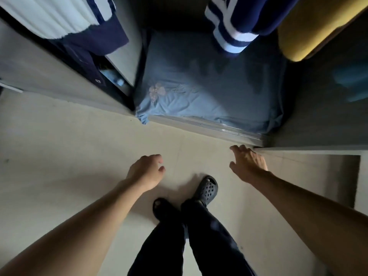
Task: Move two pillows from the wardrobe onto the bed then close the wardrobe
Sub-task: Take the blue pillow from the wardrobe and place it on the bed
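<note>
A blue pillow (209, 92) with a pale flower embroidery lies flat on the floor of the open wardrobe, its near edge against the metal sliding track (209, 127). My left hand (147, 172) hangs above the tiled floor in front of it, fingers loosely curled, holding nothing. My right hand (247, 164) has its fingers spread, with the fingertips at the lower corner of the grey sliding door (318, 116) on the right. Whether it touches the door I cannot tell. No bed is in view.
Navy and white striped clothes (235, 22) and a yellow garment (310, 30) hang above the pillow. Another grey door panel (39, 66) stands at the left. My feet in dark perforated clogs (207, 188) stand on the pale tiled floor (79, 146).
</note>
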Available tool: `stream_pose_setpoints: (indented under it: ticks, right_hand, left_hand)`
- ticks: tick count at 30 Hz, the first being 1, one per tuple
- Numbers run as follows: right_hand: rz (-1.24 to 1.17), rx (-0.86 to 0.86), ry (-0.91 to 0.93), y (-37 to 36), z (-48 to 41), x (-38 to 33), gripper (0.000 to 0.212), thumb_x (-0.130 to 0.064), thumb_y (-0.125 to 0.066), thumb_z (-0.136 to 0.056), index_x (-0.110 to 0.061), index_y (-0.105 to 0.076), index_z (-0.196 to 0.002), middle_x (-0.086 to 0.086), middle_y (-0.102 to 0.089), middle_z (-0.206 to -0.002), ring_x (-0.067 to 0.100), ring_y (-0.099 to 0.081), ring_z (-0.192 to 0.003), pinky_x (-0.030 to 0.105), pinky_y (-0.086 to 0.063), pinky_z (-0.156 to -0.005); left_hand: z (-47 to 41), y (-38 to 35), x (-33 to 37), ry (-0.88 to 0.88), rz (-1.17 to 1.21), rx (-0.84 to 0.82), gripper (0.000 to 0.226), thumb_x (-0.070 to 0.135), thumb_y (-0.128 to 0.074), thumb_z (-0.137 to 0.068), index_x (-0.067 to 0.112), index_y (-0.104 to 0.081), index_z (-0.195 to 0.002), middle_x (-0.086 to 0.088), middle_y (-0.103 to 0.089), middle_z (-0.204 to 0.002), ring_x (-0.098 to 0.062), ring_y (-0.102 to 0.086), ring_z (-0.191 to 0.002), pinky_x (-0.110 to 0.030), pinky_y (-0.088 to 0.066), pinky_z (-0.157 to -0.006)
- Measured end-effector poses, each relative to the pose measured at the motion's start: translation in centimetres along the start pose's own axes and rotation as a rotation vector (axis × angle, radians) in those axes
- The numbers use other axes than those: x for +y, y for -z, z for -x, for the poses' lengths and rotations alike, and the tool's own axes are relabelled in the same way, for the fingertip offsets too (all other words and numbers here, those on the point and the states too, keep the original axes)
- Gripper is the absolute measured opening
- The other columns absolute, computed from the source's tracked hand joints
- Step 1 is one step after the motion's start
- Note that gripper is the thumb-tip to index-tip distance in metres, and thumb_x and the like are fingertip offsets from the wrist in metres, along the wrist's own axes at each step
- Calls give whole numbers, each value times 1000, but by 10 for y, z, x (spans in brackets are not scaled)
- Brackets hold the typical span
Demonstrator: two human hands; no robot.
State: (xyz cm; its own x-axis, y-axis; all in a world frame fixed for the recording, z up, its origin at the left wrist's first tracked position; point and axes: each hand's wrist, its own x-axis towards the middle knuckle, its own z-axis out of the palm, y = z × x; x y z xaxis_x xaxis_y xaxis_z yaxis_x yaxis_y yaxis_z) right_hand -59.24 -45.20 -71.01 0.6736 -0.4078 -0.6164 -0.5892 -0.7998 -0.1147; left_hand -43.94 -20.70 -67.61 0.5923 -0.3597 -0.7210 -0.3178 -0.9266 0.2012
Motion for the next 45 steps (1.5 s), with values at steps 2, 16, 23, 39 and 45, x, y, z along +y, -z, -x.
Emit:
stream_pose_setpoints:
  ticks: [2,16,23,39,45]
  right_hand:
    - [-4,35,-28,-15,-40,4,45,-25,-57,-83,-19,-46,-127,13,-55,-122,34,-57,-106,41,-49,-80]
    - [186,429,-54,-91,-272,63,108,-28,-82,-65,-21,-13,-147,16,-14,-156,36,-12,-143,54,-28,-107]
    - [249,524,-116,-115,-349,76,131,-50,-85,-53,-18,-1,-149,24,-7,-157,41,-8,-143,71,-14,-105]
    - [-61,691,-66,-115,-266,37,36,-14,-54,-75,-12,-52,-111,18,-59,-110,42,-54,-102,47,-46,-69]
    - [-208,628,-89,-154,-175,4,38,-9,-55,-67,-13,-53,-105,16,-59,-101,41,-54,-97,48,-47,-65]
  left_hand:
    - [-44,-8,-5,-34,-38,24,29,32,-53,-88,22,-60,-115,-7,-67,-119,-30,-61,-106,-30,-47,-82]
    - [-325,-62,4,-261,-306,492,103,32,-83,-62,21,-20,-143,-20,-23,-148,-39,-25,-134,-53,-32,-104]
    - [-402,-89,15,-207,-348,620,128,38,-92,-43,23,-14,-144,-23,-22,-150,-45,-24,-136,-65,-27,-102]
    - [-347,-82,2,-120,-240,698,98,21,-87,-55,8,-28,-133,-27,-36,-135,-44,-35,-125,-62,-36,-100]
    - [-288,-96,-25,-211,-371,720,99,11,-74,-62,19,-18,-144,-29,-31,-142,-44,-37,-125,-58,-31,-98]
